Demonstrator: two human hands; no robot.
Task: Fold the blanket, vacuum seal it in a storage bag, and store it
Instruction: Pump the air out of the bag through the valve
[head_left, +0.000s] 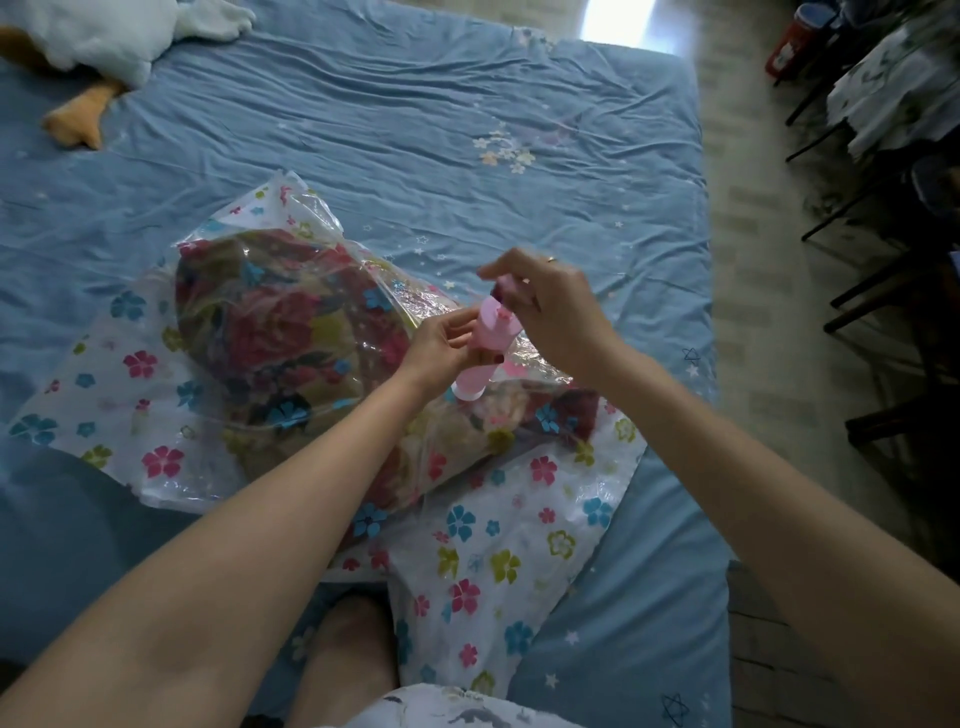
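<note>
Pink hand pump (485, 345) stands upright on top of the storage bag (498, 551), its white base (467, 393) pressed against the plastic. My left hand (444, 345) grips the pump barrel from the left side, fingers curled round it. My right hand (545, 306) is at the top of the pump, fingers curled over the handle end — the exact pinch is partly blurred. A ring shows on one right finger.

The blanket (291, 332) — dark, with red and green floral print — is folded into a bulky lump inside the clear bag, which is printed with pink, blue and green flowers. The bag lies on the bed (415, 104) near me, running from far left to near right; its flat, unfilled end spreads toward my knee (348, 649) at the near edge.

Bed sheet is blue, wrinkled, with small stars and flowers. A white plush duck (104, 36) with orange feet lies at the far left corner of the bed. On the right, past the bed's edge, tiled floor (758, 260) and dark chair legs (872, 280); a red container (792, 44) sits far right.
</note>
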